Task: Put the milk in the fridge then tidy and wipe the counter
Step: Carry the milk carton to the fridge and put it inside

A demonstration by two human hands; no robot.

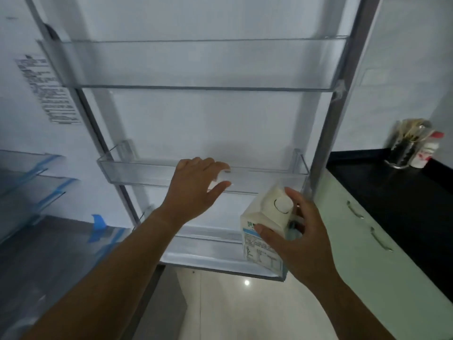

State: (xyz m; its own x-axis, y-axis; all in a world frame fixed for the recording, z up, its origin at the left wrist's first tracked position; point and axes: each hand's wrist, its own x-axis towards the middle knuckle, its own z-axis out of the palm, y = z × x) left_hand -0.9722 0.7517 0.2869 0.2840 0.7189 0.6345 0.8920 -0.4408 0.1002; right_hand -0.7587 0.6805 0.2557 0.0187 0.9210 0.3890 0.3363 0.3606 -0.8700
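1. Right hand is gripping the milk carton, thumb pressing on the printed front and fingers wrapping round up by the white cap.
2. The carton is sitting tilted at the right end of the bottom shelf of the open fridge door. Can't tell if its base is actually resting there.
3. Left hand is open and holding nothing, thumb spreading out and fingertips touching the front rim of the middle shelf.
4. The top shelf is hanging above on the same door.
5. Off to the left, clear drawers are showing strips of blue tape.
6. Off to the right, a black bench is carrying a jar of sticks, with a white, red-capped bottle standing just beside it. A green cabinet is sitting underneath.
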